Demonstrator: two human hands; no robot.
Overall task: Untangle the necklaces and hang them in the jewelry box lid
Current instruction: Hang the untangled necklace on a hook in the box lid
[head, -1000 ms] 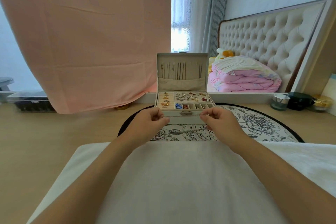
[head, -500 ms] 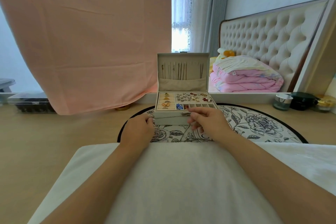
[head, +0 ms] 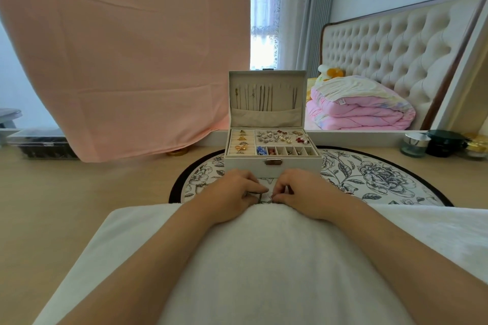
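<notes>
Head view: a white towel lies nearest, with both bare forearms stretched across it. At its far edge the left hand and right hand sit close together, nearly touching, with fingers curled. The fingertips of each pinch a thin dark necklace that lies between the hands on the towel's edge. How it is knotted is too fine to tell.

Just beyond the hands stands the open white jewelry box, with a metal clasp on its front wall. Its tray holds gold rings in slots beyond the left hand, and loose earrings and small divided cells beyond the right. The lid stands upright behind the tray, with hung necklaces in a row above a fabric pocket.

The box sits on a round black-rimmed floral mat on the wooden desk. No lettering on the mat can be read.

Far to the right of the hands are a silver-lidded glass jar and a dark jar. Far to the left is a clear plastic bin. A pink cloth hangs beyond the left hand. Beyond the right hand are a folded pink quilt, whose small tag is unreadable, and a tufted headboard.
</notes>
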